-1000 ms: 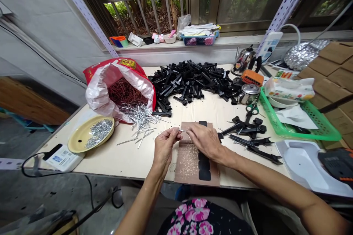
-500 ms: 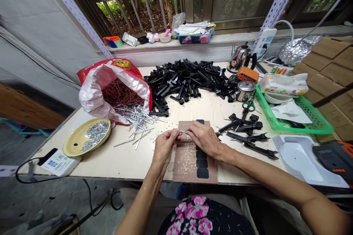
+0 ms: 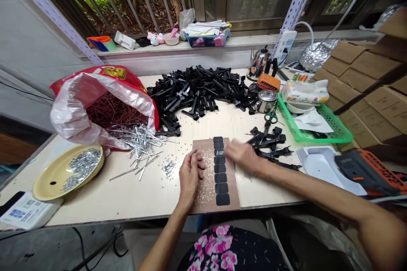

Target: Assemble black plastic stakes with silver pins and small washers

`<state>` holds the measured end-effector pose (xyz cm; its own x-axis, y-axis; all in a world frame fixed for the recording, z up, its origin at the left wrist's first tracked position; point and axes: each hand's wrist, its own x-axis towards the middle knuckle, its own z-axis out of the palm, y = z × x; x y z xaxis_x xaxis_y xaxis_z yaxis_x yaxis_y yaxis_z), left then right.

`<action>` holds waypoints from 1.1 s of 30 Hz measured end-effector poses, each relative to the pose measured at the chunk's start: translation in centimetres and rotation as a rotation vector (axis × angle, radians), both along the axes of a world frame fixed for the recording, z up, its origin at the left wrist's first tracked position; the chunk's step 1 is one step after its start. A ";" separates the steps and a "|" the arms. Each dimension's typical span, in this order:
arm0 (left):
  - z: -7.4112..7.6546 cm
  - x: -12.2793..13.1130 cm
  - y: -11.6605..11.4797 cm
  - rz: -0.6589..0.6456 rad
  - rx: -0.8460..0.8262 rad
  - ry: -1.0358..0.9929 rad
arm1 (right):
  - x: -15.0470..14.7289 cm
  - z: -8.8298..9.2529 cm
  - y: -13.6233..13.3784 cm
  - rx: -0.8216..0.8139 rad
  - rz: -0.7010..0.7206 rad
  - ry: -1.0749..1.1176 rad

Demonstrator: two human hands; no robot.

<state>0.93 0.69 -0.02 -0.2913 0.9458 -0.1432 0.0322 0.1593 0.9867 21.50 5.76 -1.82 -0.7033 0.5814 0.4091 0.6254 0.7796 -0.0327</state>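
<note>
My left hand (image 3: 190, 175) rests at the left edge of a brown board (image 3: 206, 203), its fingers loosely curled and slightly apart, with nothing visible in them. A row of black rounded squares (image 3: 221, 178) runs down the board, beside pale speckles. My right hand (image 3: 244, 157) is over the board's right edge, smeared by motion; what it holds, if anything, cannot be made out. Several black plastic tool-like parts (image 3: 270, 142) lie just beyond it. Left of the board are small silver bits (image 3: 169, 167) and a heap of long thin metal rods (image 3: 138, 139).
A red and white sack (image 3: 74, 110) of reddish-brown rods stands at left, behind a yellow dish (image 3: 44, 184) of small metal pieces. A large pile of black parts (image 3: 203, 89) fills the back. Scissors (image 3: 271, 117), a green basket (image 3: 318, 137) and a white tray (image 3: 327, 169) are at right.
My hands have parted: the thin metal piece pinched between them is no longer visible. My right hand has moved right, uncovering the black squares. The view has shifted to the right.
</note>
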 end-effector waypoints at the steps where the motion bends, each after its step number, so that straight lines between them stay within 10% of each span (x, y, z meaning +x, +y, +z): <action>1: -0.1 0.1 0.0 0.005 0.008 0.028 | -0.1 -0.3 -0.9 0.024 0.142 -0.018; 3: -0.1 0.3 -0.1 0.009 0.014 0.074 | -0.3 -0.4 -1.7 0.064 0.355 -0.036; 8: 0.0 0.4 -0.4 0.035 0.031 0.100 | -0.5 0.6 0.7 -0.076 -0.035 0.063; 12: -0.1 0.5 -0.4 0.064 0.035 0.064 | -0.7 0.1 0.1 -0.169 0.256 0.001; 28: -0.4 0.6 -0.5 0.051 0.069 0.111 | 0.2 -0.2 -2.3 -0.120 0.005 0.077; 33: 0.0 0.5 -0.7 0.079 0.059 0.151 | 1.1 1.5 -4.8 -0.160 0.223 -0.031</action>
